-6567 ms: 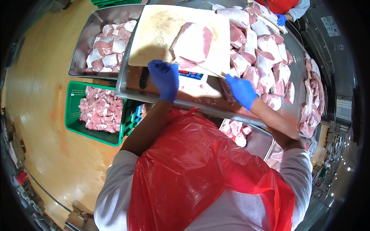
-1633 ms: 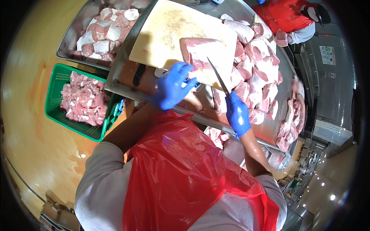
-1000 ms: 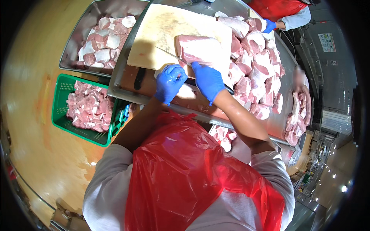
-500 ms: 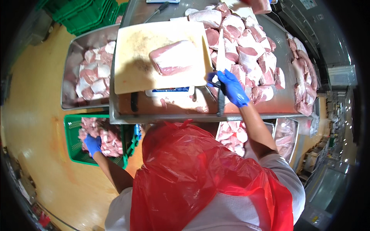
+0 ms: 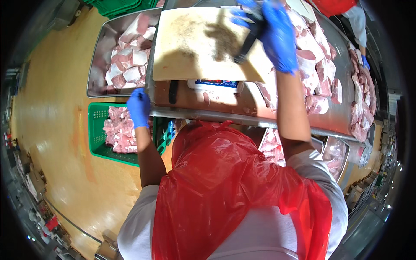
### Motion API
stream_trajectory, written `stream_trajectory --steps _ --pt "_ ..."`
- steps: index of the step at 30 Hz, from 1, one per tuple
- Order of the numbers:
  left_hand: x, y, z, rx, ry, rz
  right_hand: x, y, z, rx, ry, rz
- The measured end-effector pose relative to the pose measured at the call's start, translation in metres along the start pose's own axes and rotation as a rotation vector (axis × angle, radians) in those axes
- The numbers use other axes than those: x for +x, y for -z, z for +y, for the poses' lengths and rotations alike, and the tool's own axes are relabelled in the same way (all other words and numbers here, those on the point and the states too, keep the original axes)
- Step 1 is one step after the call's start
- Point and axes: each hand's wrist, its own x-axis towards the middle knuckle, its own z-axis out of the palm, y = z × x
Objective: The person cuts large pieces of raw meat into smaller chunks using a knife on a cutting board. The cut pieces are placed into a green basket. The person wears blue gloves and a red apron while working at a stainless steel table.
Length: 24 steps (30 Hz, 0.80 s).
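My right hand (image 5: pixel 279 39), in a blue glove, is raised over the right part of the cutting board (image 5: pixel 186 47). It grips a knife by its black handle (image 5: pixel 249 45); the blade is hidden or blurred. My left hand (image 5: pixel 138 110), also gloved in blue, hovers at the right side of the green crate (image 5: pixel 97 145) of meat trimmings (image 5: pixel 119 134). Its fingers are curled, and whatever they hold, if anything, is hidden. A blurred long piece of pork (image 5: pixel 135 30) sits tilted at the far end of the metal tub (image 5: pixel 97 73), over other cut pieces (image 5: pixel 125 65).
Pork pieces (image 5: pixel 320 71) are heaped right of the board, with longer strips (image 5: pixel 362 99) beyond. Below the board are a scale (image 5: pixel 216 84) and another black handle (image 5: pixel 173 92). A co-worker's gloved hand (image 5: pixel 365 63) shows at the right. Meat bins (image 5: pixel 336 156) stand beneath the table edge.
The pork piece has left the board, and a similar piece now shows in the metal tub. My right hand moved up over the board with the knife. My left hand rose out of the crate.
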Motion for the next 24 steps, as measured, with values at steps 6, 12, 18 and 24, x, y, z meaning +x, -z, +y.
stream_trajectory --steps 6,12,18,24 --pt "-0.041 -0.087 0.052 0.171 -0.175 0.030 -0.128 0.097 0.018 -0.350 -0.526 0.283" --pt "0.018 -0.113 0.035 0.212 0.012 -0.291 -0.175 0.109 0.021 -0.488 -0.524 0.319" --pt "0.047 -0.092 0.023 0.222 0.040 -0.398 -0.162 0.066 -0.039 -0.343 -0.147 0.285" --pt "0.053 -0.059 0.004 -0.009 0.075 -0.531 -0.223 0.029 0.043 -0.600 -0.233 0.408"
